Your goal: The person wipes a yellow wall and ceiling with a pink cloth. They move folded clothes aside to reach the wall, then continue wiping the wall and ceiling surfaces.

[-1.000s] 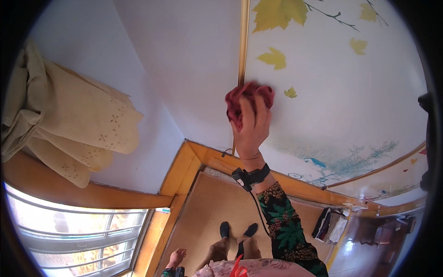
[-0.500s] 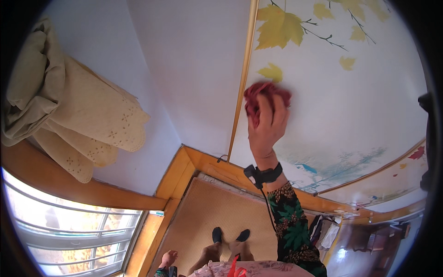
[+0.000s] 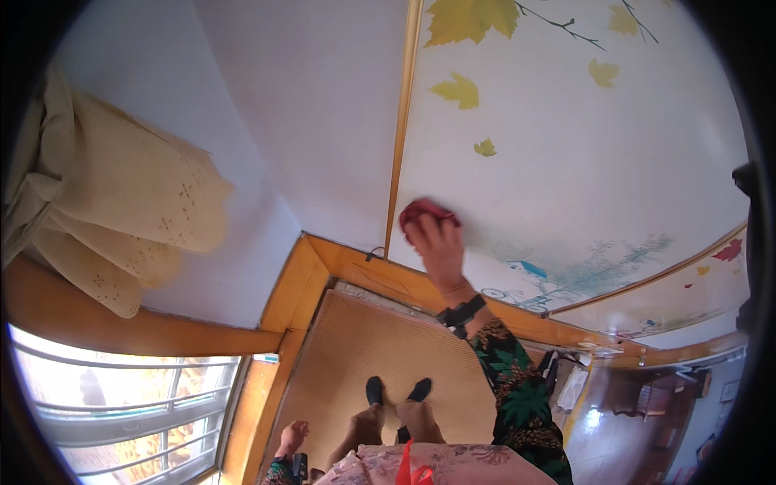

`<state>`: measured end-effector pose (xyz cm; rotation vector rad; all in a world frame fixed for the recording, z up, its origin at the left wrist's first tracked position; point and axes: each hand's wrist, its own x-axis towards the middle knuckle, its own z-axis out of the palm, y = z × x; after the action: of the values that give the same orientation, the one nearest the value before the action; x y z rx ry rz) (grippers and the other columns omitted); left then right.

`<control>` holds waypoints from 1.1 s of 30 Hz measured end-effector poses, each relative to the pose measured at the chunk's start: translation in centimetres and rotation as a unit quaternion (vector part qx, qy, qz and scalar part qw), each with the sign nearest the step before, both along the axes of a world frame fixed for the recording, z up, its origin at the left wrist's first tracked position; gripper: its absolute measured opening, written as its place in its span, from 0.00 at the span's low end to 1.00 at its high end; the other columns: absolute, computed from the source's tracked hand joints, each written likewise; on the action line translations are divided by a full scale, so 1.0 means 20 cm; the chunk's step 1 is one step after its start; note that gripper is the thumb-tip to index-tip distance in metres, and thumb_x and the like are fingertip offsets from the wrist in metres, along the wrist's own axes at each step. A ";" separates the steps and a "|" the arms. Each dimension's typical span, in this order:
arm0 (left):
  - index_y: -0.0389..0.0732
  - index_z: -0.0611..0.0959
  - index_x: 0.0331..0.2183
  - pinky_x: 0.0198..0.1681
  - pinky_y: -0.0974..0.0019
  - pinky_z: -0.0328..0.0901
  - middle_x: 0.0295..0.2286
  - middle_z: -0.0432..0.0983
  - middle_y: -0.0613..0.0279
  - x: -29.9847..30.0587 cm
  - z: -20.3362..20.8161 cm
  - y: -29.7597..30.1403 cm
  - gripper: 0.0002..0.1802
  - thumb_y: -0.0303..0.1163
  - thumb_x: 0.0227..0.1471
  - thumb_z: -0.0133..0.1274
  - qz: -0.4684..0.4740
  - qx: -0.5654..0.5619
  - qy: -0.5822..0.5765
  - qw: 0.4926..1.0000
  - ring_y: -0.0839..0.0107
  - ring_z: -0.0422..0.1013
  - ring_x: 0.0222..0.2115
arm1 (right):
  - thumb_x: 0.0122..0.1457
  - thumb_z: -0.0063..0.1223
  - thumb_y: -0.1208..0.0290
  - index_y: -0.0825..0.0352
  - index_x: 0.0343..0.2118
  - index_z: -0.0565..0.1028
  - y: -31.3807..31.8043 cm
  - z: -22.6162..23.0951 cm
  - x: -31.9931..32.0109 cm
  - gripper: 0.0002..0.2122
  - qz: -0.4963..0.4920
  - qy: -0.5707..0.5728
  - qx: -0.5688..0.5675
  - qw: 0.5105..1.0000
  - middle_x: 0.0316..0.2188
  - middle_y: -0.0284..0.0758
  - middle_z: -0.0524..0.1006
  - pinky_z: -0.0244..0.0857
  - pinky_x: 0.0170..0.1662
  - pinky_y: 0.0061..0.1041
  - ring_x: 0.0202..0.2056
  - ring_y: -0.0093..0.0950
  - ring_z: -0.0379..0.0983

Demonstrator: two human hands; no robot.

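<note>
My right hand (image 3: 440,252) is closed over a bunched dark red cloth (image 3: 428,215) and presses it to a white panel (image 3: 558,178) printed with yellow leaves. The cloth lies low on the panel, just right of its gold-coloured edge strip (image 3: 399,153). A printed blue-green scene with a small house is to the right of the hand. Low in the view, beside my legs, my left hand (image 3: 293,436) hangs with loosely bent fingers and nothing visible in it. Both wrists wear dark bands.
A beige curtain (image 3: 153,178) with cut-out edging is gathered at the left, above a barred window (image 3: 129,404). Orange wooden trim (image 3: 356,268) runs under the panel. My feet in dark socks stand on a tan woven mat (image 3: 339,347). Folded clothes (image 3: 570,384) lie at right.
My right hand has slid the red cloth down the panel and slightly left, below a small leaf. The view has shifted, and my left hand still hangs low.
</note>
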<state>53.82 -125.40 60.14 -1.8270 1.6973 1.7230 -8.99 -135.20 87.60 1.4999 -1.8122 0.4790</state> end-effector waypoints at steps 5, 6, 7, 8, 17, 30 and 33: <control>0.39 0.86 0.41 0.34 0.66 0.74 0.28 0.84 0.60 0.03 0.02 0.01 0.15 0.38 0.64 0.52 -0.025 -0.017 -0.071 0.997 0.71 0.80 0.28 | 0.47 0.67 0.74 0.52 0.44 0.81 0.20 0.40 -0.20 0.18 -0.066 0.027 -0.212 0.975 0.51 0.32 0.74 0.65 0.47 0.39 0.50 0.39 0.68; 0.39 0.86 0.41 0.34 0.65 0.74 0.28 0.85 0.59 0.04 0.01 0.02 0.15 0.39 0.63 0.52 -0.036 -0.015 -0.082 0.996 0.70 0.80 0.28 | 0.46 0.68 0.75 0.52 0.44 0.81 0.22 0.40 -0.21 0.19 -0.087 0.002 -0.242 0.966 0.51 0.32 0.74 0.65 0.47 0.40 0.51 0.40 0.68; 0.38 0.86 0.41 0.34 0.64 0.74 0.29 0.85 0.58 0.03 0.00 0.02 0.15 0.39 0.63 0.52 -0.042 -0.023 -0.060 0.997 0.69 0.80 0.28 | 0.46 0.67 0.73 0.52 0.43 0.81 0.23 0.37 -0.22 0.18 -0.107 0.029 -0.215 0.970 0.53 0.32 0.74 0.65 0.47 0.41 0.50 0.40 0.68; 0.38 0.86 0.41 0.34 0.63 0.74 0.29 0.85 0.58 0.04 -0.02 0.03 0.15 0.39 0.63 0.52 -0.056 -0.004 -0.086 0.995 0.69 0.80 0.29 | 0.48 0.65 0.72 0.52 0.44 0.80 0.24 0.29 -0.22 0.17 -0.076 0.051 -0.177 0.980 0.52 0.30 0.74 0.65 0.47 0.40 0.48 0.40 0.68; 0.41 0.86 0.40 0.34 0.62 0.73 0.30 0.84 0.58 -0.04 -0.16 -0.07 0.17 0.42 0.65 0.49 -0.088 -0.087 -0.033 0.992 0.65 0.81 0.30 | 0.51 0.60 0.66 0.49 0.48 0.78 0.44 -0.30 -0.19 0.18 -0.009 0.074 0.175 0.982 0.52 0.28 0.72 0.65 0.48 0.42 0.47 0.39 0.68; 0.39 0.86 0.40 0.35 0.62 0.74 0.28 0.84 0.54 -0.02 0.02 0.02 0.15 0.38 0.63 0.51 -0.035 -0.087 -0.072 0.993 0.64 0.82 0.29 | 0.49 0.62 0.67 0.49 0.46 0.77 0.62 -0.02 -0.32 0.18 -0.070 0.095 0.058 0.991 0.52 0.28 0.72 0.63 0.47 0.44 0.48 0.40 0.68; 0.39 0.86 0.39 0.35 0.62 0.74 0.28 0.84 0.54 -0.01 0.00 0.14 0.15 0.40 0.62 0.51 0.001 -0.083 -0.067 0.994 0.64 0.82 0.29 | 0.52 0.58 0.66 0.53 0.48 0.75 0.67 -0.21 -0.30 0.18 0.015 0.116 0.162 0.980 0.54 0.31 0.70 0.63 0.47 0.46 0.49 0.40 0.67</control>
<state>53.64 -122.69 60.12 -1.9642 1.8323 1.4610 -15.07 -121.74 83.37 1.7220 -1.7417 0.0151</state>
